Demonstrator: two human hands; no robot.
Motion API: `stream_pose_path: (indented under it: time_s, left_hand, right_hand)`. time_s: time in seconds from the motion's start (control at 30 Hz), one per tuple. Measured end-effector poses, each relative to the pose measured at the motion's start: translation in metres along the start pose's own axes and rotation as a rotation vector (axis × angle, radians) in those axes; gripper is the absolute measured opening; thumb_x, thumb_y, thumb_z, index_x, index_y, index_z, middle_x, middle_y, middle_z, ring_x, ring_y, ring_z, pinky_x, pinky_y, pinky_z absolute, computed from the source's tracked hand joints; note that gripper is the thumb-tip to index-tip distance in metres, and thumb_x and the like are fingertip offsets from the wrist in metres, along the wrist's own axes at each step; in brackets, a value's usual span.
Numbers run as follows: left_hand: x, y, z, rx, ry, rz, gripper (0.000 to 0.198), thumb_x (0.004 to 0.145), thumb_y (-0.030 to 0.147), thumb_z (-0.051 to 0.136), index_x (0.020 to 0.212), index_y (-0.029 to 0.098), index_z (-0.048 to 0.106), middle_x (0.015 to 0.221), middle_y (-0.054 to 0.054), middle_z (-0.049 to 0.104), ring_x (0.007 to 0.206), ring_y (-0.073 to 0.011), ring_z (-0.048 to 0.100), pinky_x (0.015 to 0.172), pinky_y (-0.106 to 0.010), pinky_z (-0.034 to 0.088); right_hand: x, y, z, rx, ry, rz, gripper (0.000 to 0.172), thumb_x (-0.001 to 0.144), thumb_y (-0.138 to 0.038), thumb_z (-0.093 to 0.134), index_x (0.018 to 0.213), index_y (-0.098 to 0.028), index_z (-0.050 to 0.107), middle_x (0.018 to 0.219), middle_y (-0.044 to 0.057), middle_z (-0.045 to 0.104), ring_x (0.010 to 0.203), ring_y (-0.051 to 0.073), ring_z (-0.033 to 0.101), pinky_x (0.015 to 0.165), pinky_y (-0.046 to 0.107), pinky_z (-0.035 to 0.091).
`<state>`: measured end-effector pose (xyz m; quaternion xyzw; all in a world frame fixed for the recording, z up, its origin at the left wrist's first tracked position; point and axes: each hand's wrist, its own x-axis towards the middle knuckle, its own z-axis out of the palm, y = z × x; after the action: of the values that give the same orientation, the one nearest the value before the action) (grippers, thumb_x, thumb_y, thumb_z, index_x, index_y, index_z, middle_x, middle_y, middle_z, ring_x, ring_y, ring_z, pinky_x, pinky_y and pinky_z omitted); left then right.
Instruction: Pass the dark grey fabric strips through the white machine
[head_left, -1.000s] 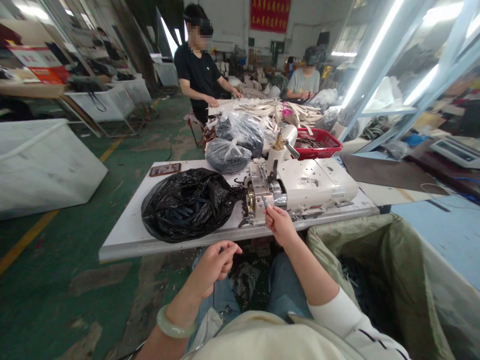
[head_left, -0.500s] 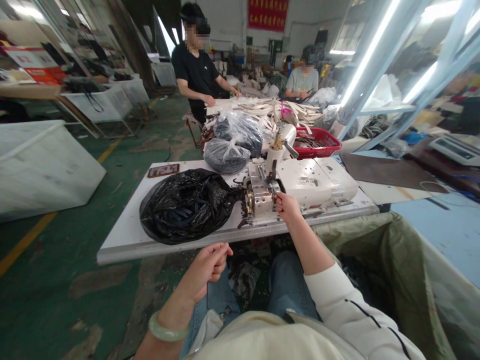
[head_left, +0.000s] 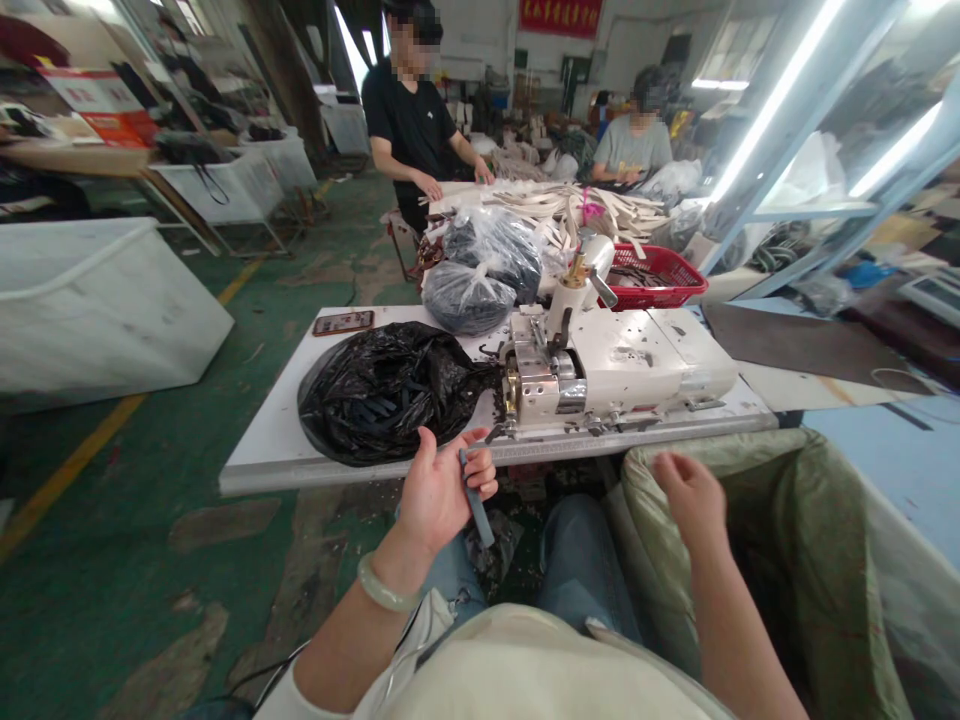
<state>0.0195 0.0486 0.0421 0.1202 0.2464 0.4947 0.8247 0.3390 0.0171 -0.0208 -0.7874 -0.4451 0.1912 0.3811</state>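
Narrow dark blue strip (head_left: 475,500) sits in the left hand (head_left: 442,490), its fingers clamped around it just short of the table edge. Right hand (head_left: 688,497), fingers loosely curled and gripping nothing, hangs over a green woven sack (head_left: 787,520). Beyond lie a black plastic bag (head_left: 382,395) of dark strips and a cream industrial sewing machine (head_left: 600,370) on the white tabletop (head_left: 259,462).
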Motion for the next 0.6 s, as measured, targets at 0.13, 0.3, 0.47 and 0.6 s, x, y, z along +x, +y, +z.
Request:
stream_pose_path:
  time_s: [0.13,0.3,0.47,0.6]
  left_hand:
    - [0.004,-0.012,0.011,0.041,-0.014,0.051,0.067,0.081,0.071,0.033,0.097,0.012,0.061,0.067,0.001,0.037,0.058,-0.0129,0.038,0.055,-0.027,0.041]
    - [-0.005,-0.012,0.001,0.259,0.036,0.152,0.060,0.078,0.066,0.051,0.099,0.012,0.066,0.072,-0.003,0.047,0.067,-0.0148,0.045,0.065,-0.028,0.043]
    - [-0.014,-0.002,-0.022,0.850,0.190,0.289,0.022,0.075,0.037,0.068,0.079,0.015,0.073,0.060,0.001,0.046,0.062,-0.0130,0.043,0.058,-0.023,0.035]
    - [-0.013,-0.005,-0.030,0.936,0.177,0.365,0.016,0.072,0.031,0.071,0.075,0.015,0.074,0.068,-0.001,0.054,0.061,-0.0117,0.044,0.058,-0.024,0.034]
  right_hand:
    - [-0.069,-0.080,0.064,0.715,-1.119,0.181,0.055,0.081,-0.066,0.052,0.098,-0.014,0.061,0.091,0.015,0.070,0.083,0.023,0.068,0.070,0.034,0.054]
    - [-0.108,-0.117,0.106,0.764,-1.305,0.176,0.053,0.075,-0.067,0.058,0.074,-0.015,0.054,0.050,0.000,0.060,0.035,0.009,0.051,0.034,0.016,0.034]
    - [-0.099,-0.115,0.105,0.702,-1.343,0.127,0.055,0.076,-0.069,0.055,0.078,-0.014,0.055,0.050,0.000,0.060,0.035,0.009,0.049,0.035,0.017,0.033]
    - [-0.094,-0.116,0.111,0.735,-1.171,0.026,0.050,0.080,-0.065,0.053,0.081,-0.015,0.056,0.049,-0.003,0.054,0.039,0.007,0.042,0.038,0.018,0.030]
